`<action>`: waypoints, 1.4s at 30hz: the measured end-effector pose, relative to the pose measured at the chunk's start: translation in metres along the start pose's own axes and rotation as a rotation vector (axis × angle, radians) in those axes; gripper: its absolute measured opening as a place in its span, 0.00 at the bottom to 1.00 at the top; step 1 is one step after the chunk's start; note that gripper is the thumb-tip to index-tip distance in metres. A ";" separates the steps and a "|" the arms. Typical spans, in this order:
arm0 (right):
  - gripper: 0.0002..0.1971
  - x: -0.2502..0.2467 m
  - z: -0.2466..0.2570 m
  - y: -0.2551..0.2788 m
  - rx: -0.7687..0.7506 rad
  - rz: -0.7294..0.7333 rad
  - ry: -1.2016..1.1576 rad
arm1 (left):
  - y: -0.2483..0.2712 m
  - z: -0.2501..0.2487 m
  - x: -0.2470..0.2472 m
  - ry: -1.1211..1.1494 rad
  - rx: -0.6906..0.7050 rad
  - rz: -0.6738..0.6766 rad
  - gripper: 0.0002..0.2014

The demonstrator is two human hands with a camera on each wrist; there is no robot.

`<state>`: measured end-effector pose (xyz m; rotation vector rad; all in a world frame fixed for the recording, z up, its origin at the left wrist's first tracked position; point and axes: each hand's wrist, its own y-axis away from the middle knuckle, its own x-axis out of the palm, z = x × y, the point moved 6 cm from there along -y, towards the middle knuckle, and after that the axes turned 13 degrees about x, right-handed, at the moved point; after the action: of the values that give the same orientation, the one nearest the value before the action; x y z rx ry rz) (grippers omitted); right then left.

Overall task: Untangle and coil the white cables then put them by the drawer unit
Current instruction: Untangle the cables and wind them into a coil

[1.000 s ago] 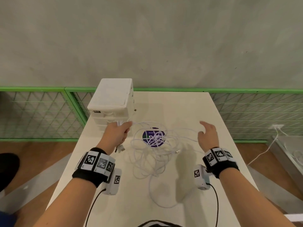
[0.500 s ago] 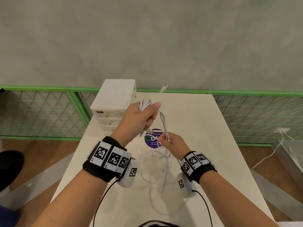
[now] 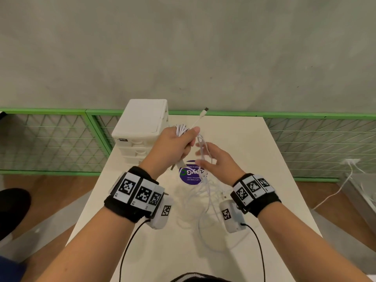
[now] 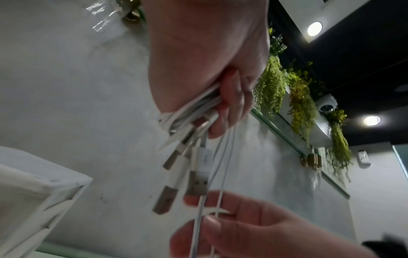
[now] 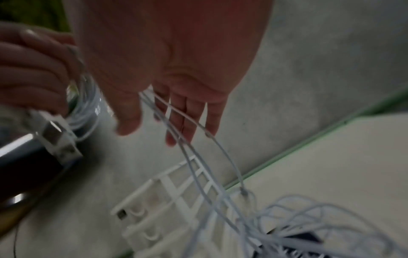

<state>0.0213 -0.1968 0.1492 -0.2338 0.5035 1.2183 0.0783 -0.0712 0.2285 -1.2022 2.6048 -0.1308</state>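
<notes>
My left hand [image 3: 175, 145] is raised above the table and grips a coiled bundle of white cables [image 3: 182, 129]. One plug end [image 3: 205, 110] sticks up past the thumb. In the left wrist view its fingers [image 4: 229, 104] curl round the bundle [image 4: 189, 115], and several USB plugs [image 4: 196, 185] hang below. My right hand [image 3: 217, 161] is just right of it with fingers straight and spread. Strands [image 5: 194, 157] run across those fingers [image 5: 189, 118] down to the loose tangle [image 3: 205, 200] on the table. The white drawer unit [image 3: 142, 123] stands at the back left.
The white table [image 3: 254, 155] carries a round purple sticker [image 3: 189, 176] under the tangle. A green mesh fence [image 3: 50, 139] runs behind and to both sides. Another white cable [image 3: 333, 192] trails on the floor at the right.
The left hand lifted the cable bundle from beside the drawer unit. The right hand came in, pinched a strand, and now has its fingers spread with strands lying across them.
</notes>
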 end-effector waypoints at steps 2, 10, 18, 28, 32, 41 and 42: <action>0.07 -0.004 0.008 0.001 -0.032 -0.066 -0.108 | -0.002 -0.003 -0.003 -0.019 -0.001 -0.009 0.21; 0.09 -0.048 0.034 -0.004 -0.188 -0.342 -0.258 | 0.018 0.030 0.007 -0.244 -0.219 0.356 0.28; 0.10 0.008 -0.002 -0.008 -0.102 -0.124 0.092 | 0.013 0.001 0.028 0.497 -0.058 0.410 0.19; 0.18 0.042 -0.034 0.005 -0.008 0.027 0.264 | -0.015 0.000 -0.013 0.786 0.100 -0.247 0.26; 0.04 0.050 -0.027 0.010 0.023 0.147 0.265 | -0.024 0.006 -0.026 0.722 0.206 -0.409 0.15; 0.18 0.038 0.005 0.015 -0.115 0.105 0.211 | -0.020 0.082 -0.003 -0.716 0.010 0.310 0.17; 0.16 0.033 0.003 0.014 -0.121 0.102 0.234 | -0.013 0.089 0.000 -0.628 -0.043 0.377 0.17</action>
<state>0.0172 -0.1633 0.1368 -0.4616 0.6511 1.3304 0.1124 -0.0773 0.1459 -0.6022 2.2124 0.3256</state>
